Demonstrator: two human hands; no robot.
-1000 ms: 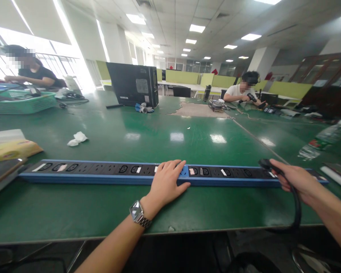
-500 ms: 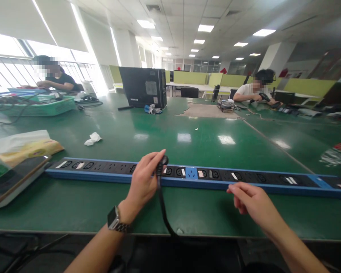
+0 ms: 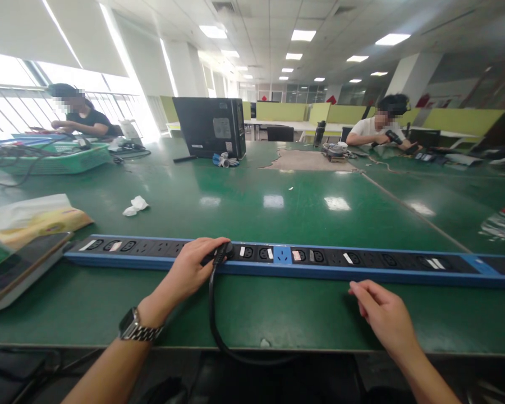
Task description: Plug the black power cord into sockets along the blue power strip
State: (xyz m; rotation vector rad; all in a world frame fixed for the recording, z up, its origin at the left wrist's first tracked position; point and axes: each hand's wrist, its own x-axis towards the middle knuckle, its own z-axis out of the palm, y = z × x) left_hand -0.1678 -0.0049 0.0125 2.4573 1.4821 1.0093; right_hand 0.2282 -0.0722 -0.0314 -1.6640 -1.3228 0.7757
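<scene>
A long blue and black power strip [image 3: 332, 273] lies across the table in front of me, its sockets facing up. My left hand [image 3: 187, 268] grips a black power plug [image 3: 224, 251] from its left side, with the plug down at the strip's top, left of the middle. How deep it sits in a socket is hidden. From the plug a thick black cable [image 3: 213, 314] loops down past the table's near edge. Lower right, my right hand [image 3: 385, 314] hovers in front of the strip with curled fingers and thumb together; nothing shows in it.
On the left lie a phone-like dark slab [image 3: 21, 269], a yellow tissue pack [image 3: 46, 221] and crumpled tissue [image 3: 136, 205]. Farther back stand a green basket [image 3: 63, 163] with cables and a black computer case [image 3: 210, 129]. Two people sit across the green table [image 3: 244, 188].
My left hand has brought the plug down and left onto the strip; before, it was held above it. My right hand has moved slightly right and down, away from the strip.
</scene>
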